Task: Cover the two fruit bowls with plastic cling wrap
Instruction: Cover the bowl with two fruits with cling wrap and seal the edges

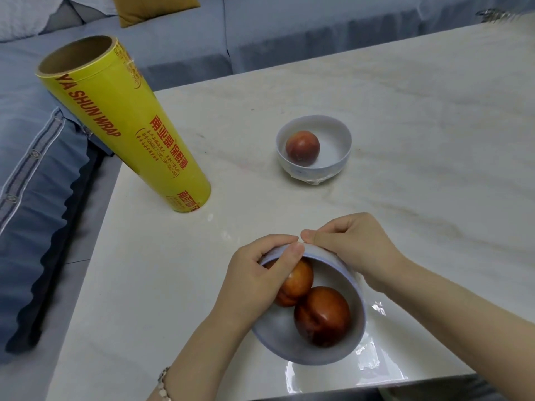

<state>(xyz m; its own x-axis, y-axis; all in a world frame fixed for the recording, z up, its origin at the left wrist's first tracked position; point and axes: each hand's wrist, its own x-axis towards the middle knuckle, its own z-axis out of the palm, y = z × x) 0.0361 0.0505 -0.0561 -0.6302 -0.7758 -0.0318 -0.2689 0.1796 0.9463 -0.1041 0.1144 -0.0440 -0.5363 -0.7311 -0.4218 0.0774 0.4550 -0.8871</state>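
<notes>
The counter carries the yellow wrap roll upright by its left edge. The near bowl, with two fruits, sits at the near edge; the far bowl, mid-counter, seems wrapped. The left hand fingers grip the near bowl's far rim; the right hand fingers pinch cling film there. Best pull it taut, then smooth it down the wall.

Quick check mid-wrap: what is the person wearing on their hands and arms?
No gloves or sleeves show. The left hand has a pale beaded bracelet at its wrist; the right hand and forearm carry nothing visible.
</notes>
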